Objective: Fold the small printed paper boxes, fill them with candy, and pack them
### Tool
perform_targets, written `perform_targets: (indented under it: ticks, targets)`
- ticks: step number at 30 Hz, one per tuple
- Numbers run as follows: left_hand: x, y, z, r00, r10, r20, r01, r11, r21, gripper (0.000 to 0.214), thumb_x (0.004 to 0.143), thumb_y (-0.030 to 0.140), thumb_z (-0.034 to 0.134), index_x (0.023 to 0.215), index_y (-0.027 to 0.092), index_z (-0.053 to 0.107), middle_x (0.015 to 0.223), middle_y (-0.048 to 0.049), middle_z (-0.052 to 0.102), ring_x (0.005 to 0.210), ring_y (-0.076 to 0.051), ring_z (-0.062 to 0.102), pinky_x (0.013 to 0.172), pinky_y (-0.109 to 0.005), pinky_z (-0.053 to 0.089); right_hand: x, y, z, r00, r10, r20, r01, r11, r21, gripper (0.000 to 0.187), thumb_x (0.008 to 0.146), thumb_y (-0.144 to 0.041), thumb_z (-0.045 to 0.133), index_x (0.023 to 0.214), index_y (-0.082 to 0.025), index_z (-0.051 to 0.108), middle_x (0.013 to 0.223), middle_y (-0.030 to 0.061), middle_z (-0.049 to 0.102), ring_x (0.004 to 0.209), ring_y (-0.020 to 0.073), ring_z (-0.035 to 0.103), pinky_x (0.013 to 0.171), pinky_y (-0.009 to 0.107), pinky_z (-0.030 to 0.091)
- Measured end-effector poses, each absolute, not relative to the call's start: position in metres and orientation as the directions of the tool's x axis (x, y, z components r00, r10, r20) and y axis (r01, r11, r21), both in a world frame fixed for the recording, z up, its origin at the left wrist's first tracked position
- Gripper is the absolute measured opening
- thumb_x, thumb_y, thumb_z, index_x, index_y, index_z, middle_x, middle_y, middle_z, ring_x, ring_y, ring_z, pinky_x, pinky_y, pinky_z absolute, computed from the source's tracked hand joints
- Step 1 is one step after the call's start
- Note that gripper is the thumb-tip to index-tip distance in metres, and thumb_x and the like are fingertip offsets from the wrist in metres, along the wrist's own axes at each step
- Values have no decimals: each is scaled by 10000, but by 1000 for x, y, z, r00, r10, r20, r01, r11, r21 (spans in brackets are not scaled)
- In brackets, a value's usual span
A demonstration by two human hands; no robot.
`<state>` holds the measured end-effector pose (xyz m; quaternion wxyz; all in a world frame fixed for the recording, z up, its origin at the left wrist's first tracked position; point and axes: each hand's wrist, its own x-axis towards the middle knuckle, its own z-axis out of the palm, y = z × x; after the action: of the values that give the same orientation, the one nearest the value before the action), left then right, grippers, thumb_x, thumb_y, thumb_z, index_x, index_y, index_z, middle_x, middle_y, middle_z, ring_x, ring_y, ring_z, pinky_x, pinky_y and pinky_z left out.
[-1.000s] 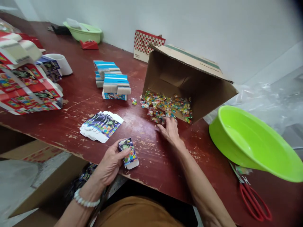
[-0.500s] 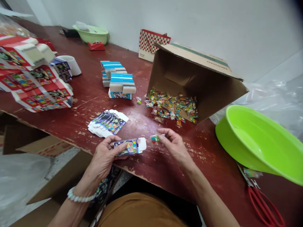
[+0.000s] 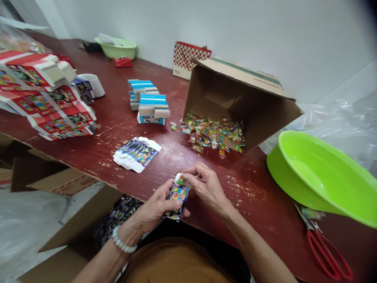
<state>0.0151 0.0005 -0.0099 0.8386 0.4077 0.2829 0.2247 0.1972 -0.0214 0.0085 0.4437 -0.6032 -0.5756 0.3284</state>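
My left hand point(image 3: 161, 198) grips a small purple printed candy box point(image 3: 178, 196), its open end tilted up and away from me. At that opening, my right hand point(image 3: 204, 182) pinches a wrapped candy point(image 3: 180, 181) with green and orange in it; the candy sits partly at the box mouth. A fanned stack of flat purple boxes point(image 3: 137, 153) lies on the table to the left of my hands. Farther back, many small wrapped candies point(image 3: 213, 133) spill from a cardboard carton point(image 3: 253, 106) lying on its side.
Bundles of blue cartons point(image 3: 153, 106) and red cartons point(image 3: 63, 118) stand on the red table point(image 3: 112, 114). A green basin point(image 3: 318, 173) and red-handled scissors point(image 3: 326, 251) are at the right. Below the table's left edge is an open cardboard box point(image 3: 79, 220) holding many purple packs.
My left hand has turned the candy box from sideways to upright and moved it right. My right hand has brought the wrapped candy from beside the box to its open end.
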Motion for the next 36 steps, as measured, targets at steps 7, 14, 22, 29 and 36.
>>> perform_targets:
  ticks: [7, 14, 22, 29, 36]
  targets:
    - [21, -4, -7, 619, 687, -380, -241, 627, 741, 375, 813, 431, 666, 1090, 185, 609, 761, -47, 698, 503, -153, 627, 482, -256, 502, 202, -22, 10, -140, 984, 109, 391, 156, -907, 264, 957, -400, 541, 867, -251, 739, 1021, 55, 612, 1012, 199, 571, 942, 372, 441]
    - [27, -5, -1, 551, 729, -407, -256, 612, 749, 455, 795, 589, 644, 905, 148, 662, 661, -40, 684, 452, -136, 591, 449, -239, 487, 196, -28, 4, -8, 987, 161, 346, 154, -926, 187, 914, -386, 612, 962, -235, 711, 964, 44, 622, 893, 177, 598, 820, 315, 472]
    - [28, -3, -6, 491, 787, -373, -281, 549, 787, 410, 803, 559, 658, 953, 178, 638, 712, -13, 682, 535, -142, 614, 452, -231, 504, 195, -31, 7, -157, 987, 35, 181, 63, -981, 256, 908, -426, 600, 804, -210, 689, 1051, 55, 606, 909, 182, 619, 827, 327, 493]
    - [32, -5, -13, 521, 808, -277, -246, 452, 857, 350, 848, 479, 643, 1036, 199, 549, 714, 2, 675, 545, -138, 617, 417, -213, 514, 182, -32, -11, -80, 967, -240, -308, -253, -917, 415, 725, -413, 811, 1039, -217, 624, 819, -8, 644, 531, 89, 557, 527, 225, 454]
    - [30, 0, -5, 644, 653, -398, -287, 688, 666, 393, 918, 563, 488, 1059, 200, 545, 649, -13, 658, 419, -147, 601, 387, -244, 500, 177, -34, -11, 102, 940, 327, 238, 296, -925, 125, 859, -306, 671, 802, -220, 741, 851, 55, 717, 849, 197, 660, 814, 340, 521]
